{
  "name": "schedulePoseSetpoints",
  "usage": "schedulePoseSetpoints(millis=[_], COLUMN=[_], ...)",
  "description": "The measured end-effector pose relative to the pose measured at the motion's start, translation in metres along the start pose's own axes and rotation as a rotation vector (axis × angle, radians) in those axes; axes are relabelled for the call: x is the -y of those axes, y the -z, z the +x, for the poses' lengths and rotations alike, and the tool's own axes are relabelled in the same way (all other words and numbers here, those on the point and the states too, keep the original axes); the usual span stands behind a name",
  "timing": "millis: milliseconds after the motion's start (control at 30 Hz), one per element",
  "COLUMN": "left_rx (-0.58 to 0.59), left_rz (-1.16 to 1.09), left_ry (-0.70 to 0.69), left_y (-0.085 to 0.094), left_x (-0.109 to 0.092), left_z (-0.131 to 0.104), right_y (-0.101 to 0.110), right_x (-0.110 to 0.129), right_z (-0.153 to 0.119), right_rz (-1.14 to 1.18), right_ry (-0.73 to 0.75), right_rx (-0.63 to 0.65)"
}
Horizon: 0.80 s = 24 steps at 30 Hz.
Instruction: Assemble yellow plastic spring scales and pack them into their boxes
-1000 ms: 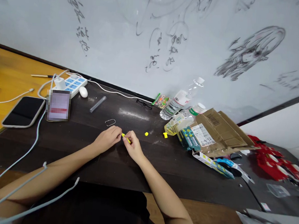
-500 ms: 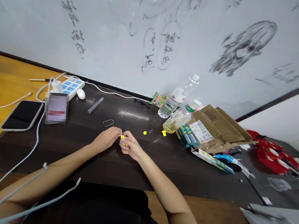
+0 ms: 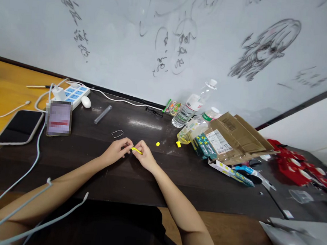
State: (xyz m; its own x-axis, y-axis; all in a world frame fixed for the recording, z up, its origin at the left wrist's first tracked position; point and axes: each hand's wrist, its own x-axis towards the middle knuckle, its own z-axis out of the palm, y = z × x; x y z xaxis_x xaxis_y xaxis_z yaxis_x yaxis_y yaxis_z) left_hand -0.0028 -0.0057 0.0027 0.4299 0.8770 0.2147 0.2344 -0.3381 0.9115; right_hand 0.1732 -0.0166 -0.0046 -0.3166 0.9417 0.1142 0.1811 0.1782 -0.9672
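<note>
Above the dark table, my two hands meet at a small, narrow yellow piece (image 3: 137, 151). My right hand (image 3: 146, 158) pinches it between thumb and fingers. My left hand (image 3: 117, 150) has its fingertips pressed together at the piece's left end; whether they also grip something tiny there is hidden. A thin bent wire loop (image 3: 117, 134) lies just beyond my left hand. Two more small yellow pieces rest on the table to the right: a rounded one (image 3: 157, 144) and a blocky one (image 3: 178, 144).
A clear tube (image 3: 103, 114), power strip (image 3: 75, 94) and phone (image 3: 20, 127) are at the left. Bottles (image 3: 184, 114), a cardboard package (image 3: 230, 137) and blue-handled scissors (image 3: 250, 172) stand or lie at the right. White cables (image 3: 37, 158) cross the left side and hang over my left forearm.
The yellow piece has turned and now shows lengthwise, nearly level, between my hands. My right fingers have shifted along it, and the left fingers have curled more. The view has moved slightly.
</note>
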Motion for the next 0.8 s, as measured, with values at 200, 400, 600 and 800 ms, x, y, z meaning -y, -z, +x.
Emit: schedulePoseSetpoints(millis=[200, 400, 600, 800], left_rx=[0.043, 0.052, 0.047, 0.084], left_rz=[-0.047, -0.124, -0.191, -0.272], left_ry=[0.086, 0.112, 0.18, 0.254], left_y=[0.002, 0.003, -0.003, -0.001], left_x=[-0.004, -0.008, -0.007, -0.003], left_z=[0.001, 0.002, -0.001, 0.002], right_y=[0.009, 0.012, 0.016, 0.021], right_x=[0.004, 0.009, 0.008, 0.004], right_z=[-0.002, -0.004, -0.002, 0.0], right_rz=[-0.293, -0.527, -0.621, -0.508], right_ry=[0.096, 0.107, 0.125, 0.114], right_rx=[-0.011, -0.021, -0.025, -0.039])
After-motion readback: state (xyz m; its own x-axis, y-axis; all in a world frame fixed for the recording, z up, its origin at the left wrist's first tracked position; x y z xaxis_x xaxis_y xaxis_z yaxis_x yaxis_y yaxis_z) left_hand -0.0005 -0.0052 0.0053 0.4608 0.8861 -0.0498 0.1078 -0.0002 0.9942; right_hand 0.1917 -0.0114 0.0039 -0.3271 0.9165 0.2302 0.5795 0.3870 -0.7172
